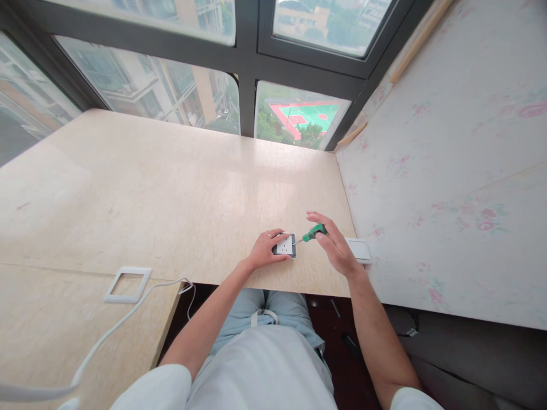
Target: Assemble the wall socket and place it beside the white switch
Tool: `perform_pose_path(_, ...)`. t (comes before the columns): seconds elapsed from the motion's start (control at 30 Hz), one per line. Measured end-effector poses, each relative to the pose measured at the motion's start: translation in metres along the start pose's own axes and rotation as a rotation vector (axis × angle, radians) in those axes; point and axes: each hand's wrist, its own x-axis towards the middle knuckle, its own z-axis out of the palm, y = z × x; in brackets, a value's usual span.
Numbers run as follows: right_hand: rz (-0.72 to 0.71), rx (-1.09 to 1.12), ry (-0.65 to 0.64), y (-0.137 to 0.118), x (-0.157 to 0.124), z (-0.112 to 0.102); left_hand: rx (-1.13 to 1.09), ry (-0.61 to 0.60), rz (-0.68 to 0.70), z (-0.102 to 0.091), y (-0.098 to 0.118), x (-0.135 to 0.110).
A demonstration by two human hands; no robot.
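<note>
A wall socket, white-faced with a dark frame, lies face up near the front edge of the stone-patterned counter. My left hand grips it from the left, thumb along the near side and fingers along the far side. In my right hand is a screwdriver with a green and black handle, held between thumb and fingers. Its thin shaft points left and its tip meets the right side of the socket. Whether the tip sits in a screw is too small to tell.
A white switch plate lies by the flowered wall on the right. At the left, a white square frame rests beside a white cable. Dark-framed windows rise behind the counter.
</note>
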Motion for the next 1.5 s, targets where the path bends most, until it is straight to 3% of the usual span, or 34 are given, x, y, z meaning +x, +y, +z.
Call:
perform_pose_path(0.13, 0.01, 0.097, -0.05, -0.002, -0.001, -0.002, 0.009, -0.008, 0.007, -0.001, 0.001, -0.001)
perform_pose_path(0.33, -0.153, -0.199, 0.127, 0.006, 0.005, 0.003, 0.021, -0.028, 0.005, -0.002, 0.0, -0.002)
perform_pose_path(0.43, -0.191, -0.262, 0.147, 0.008, 0.007, 0.005, 0.025, -0.035, -0.004, -0.002, 0.0, -0.002)
perform_pose_path(0.7, -0.047, -0.052, -0.067, -0.002, 0.005, -0.002, 0.011, -0.028, 0.007, -0.002, 0.0, -0.002)
perform_pose_path(0.8, -0.025, -0.008, -0.082, -0.002, 0.004, -0.005, 0.006, -0.027, 0.005, -0.002, 0.0, -0.002)
perform_pose_path(1.03, -0.056, -0.276, 0.194, 0.003, 0.008, -0.001, 0.01, -0.042, -0.012, -0.001, -0.001, -0.001)
perform_pose_path(1.23, -0.113, -0.431, 0.305, 0.007, 0.004, 0.005, 0.018, -0.041, -0.011, -0.001, 0.0, -0.001)
perform_pose_path(1.5, -0.161, -0.394, 0.397, 0.001, 0.001, 0.002, -0.01, -0.035, -0.038, -0.001, 0.0, -0.001)
